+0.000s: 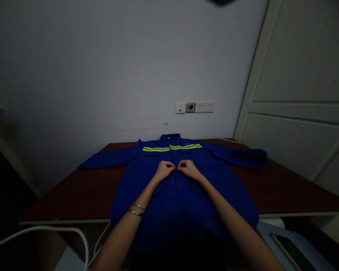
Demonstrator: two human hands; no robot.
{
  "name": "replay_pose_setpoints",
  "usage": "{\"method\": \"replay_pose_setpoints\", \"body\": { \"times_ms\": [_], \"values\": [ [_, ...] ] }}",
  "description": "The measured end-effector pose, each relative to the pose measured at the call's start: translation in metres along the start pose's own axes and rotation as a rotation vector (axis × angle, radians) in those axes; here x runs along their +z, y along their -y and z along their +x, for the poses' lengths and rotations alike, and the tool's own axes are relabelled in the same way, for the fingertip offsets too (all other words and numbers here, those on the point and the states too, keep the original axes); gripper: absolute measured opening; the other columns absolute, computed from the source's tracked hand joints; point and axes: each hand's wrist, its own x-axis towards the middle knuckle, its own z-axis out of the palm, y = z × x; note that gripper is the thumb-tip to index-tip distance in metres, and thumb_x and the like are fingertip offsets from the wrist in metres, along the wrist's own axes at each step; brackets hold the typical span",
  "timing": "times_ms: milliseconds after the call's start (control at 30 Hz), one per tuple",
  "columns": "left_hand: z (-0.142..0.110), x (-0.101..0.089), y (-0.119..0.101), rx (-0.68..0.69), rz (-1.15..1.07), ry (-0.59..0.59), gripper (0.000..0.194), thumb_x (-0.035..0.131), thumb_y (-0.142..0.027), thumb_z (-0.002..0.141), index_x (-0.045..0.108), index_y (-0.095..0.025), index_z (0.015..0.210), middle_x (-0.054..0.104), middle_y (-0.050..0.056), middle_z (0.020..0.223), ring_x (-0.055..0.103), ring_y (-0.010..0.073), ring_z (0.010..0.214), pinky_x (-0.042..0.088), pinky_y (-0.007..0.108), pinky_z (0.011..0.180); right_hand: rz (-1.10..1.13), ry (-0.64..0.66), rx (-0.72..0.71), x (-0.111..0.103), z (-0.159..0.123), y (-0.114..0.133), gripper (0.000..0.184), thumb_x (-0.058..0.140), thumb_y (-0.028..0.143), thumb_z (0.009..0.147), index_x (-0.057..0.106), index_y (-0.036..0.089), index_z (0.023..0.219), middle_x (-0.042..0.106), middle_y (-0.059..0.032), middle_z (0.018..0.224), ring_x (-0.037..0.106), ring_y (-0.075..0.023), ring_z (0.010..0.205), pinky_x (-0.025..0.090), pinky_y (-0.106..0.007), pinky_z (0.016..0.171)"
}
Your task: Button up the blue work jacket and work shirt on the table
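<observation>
A blue work jacket [147, 180] with yellow-green reflective strips across the chest lies spread front side up, its collar toward the wall and its lower part hanging over the near table edge. Both sleeves reach out sideways; the right-hand one is folded back at its end. My left hand [165, 168] pinches the front opening edge just below the chest strips. Close beside it, my right hand [188, 168] pinches the other side of the opening. The fingertips nearly meet at the placket. Any button between them is too small to make out. Two metal bangles circle my left wrist.
The dark red wooden table [87, 192] stands against a pale wall with sockets [205, 107]. A panelled white door [299, 75] is at right. Below the table edge are a phone [293, 250] at right and a white cable [81, 237] at left.
</observation>
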Motion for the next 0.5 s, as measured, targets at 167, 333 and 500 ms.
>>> {"method": "replay_pose_setpoints", "body": {
  "times_ms": [167,333,500],
  "values": [
    [0.000,-0.002,-0.004,0.026,-0.047,0.039,0.015,0.057,-0.018,0.067,0.070,-0.012,0.072,0.069,0.004,0.072,0.061,0.0152,0.070,0.045,0.023,0.068,0.200,0.027,0.184,-0.003,0.003,0.001,0.009,0.056,0.023,0.058,0.060,0.014,0.057,0.053,0.0015,0.051,0.045,-0.0096,0.047,0.035,-0.019,0.044],
    [0.002,-0.011,0.007,-0.009,-0.059,-0.028,0.013,0.060,-0.019,0.066,0.070,-0.013,0.071,0.068,0.004,0.072,0.060,0.0154,0.072,0.044,0.024,0.070,0.522,-0.050,0.364,-0.014,0.005,-0.003,0.006,0.055,0.020,0.055,0.051,0.016,0.052,0.042,0.0052,0.044,0.037,-0.0066,0.042,0.032,-0.018,0.040],
    [0.003,-0.026,0.017,-0.165,-0.083,-0.155,0.019,0.064,-0.023,0.063,0.068,-0.012,0.078,0.066,0.004,0.071,0.059,0.0144,0.067,0.043,0.023,0.062,0.557,-0.068,0.393,-0.027,0.002,-0.010,0.011,0.059,0.025,0.055,0.054,0.016,0.058,0.044,0.0056,0.046,0.038,-0.0064,0.043,0.030,-0.017,0.040]
  ]
}}
